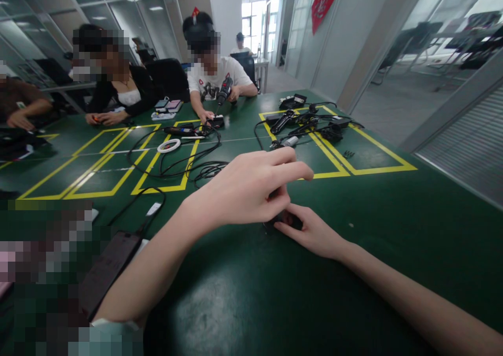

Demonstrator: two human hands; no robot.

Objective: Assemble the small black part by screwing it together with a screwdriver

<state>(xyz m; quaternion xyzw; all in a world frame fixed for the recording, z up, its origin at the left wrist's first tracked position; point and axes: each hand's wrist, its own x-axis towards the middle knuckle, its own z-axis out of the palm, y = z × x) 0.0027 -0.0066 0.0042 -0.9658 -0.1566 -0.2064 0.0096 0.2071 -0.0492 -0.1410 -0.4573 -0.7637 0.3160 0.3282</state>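
My left hand (251, 185) reaches over the table in front of me, palm down. Its thumb and a bent finger come together low, while other fingers stick out to the right; what is between them, if anything, is hidden. Just below it, my right hand (310, 231) rests at the tabletop, thumb and fingers curved round a small dark object (270, 226). Most of that object is covered by my hands, so its kind cannot be made out.
Yellow tape rectangles mark the green table (377, 214). Beyond my hands lie black cables and parts (302, 122), and a white ring (168, 146). A black power adapter (112, 267) sits at left. Across the table, one person holds a power drill (225, 89); other people sit further left.
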